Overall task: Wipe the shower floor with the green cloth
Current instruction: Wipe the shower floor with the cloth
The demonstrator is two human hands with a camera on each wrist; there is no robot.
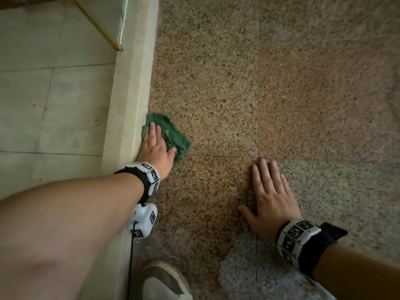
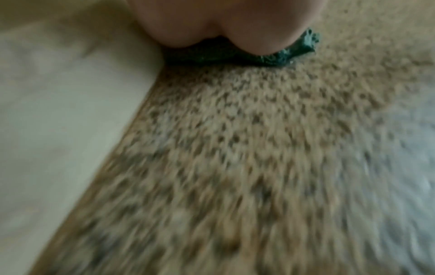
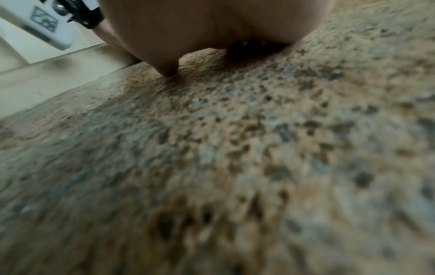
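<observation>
The green cloth point(image 1: 173, 133) lies crumpled on the speckled brown granite shower floor point(image 1: 216, 83), right against the pale stone curb point(image 1: 129, 105). My left hand point(image 1: 155, 146) lies flat on the cloth with straight fingers, pressing it down. In the left wrist view the palm point(image 2: 212, 22) sits on the dark green cloth point(image 2: 277, 55) beside the curb point(image 2: 70, 93). My right hand point(image 1: 268, 195) rests flat on the bare floor with fingers spread, holding nothing. The right wrist view shows its palm point(image 3: 212, 24) on the granite point(image 3: 235, 148).
Left of the curb lies a pale tiled floor point(image 1: 54, 105) with a brass-coloured rod point(image 1: 97, 24) slanting down to it. A shoe point(image 1: 164, 280) stands on the floor near the bottom edge. A grey wet patch point(image 1: 249, 267) spreads by my right wrist. Bare granite stretches far and right.
</observation>
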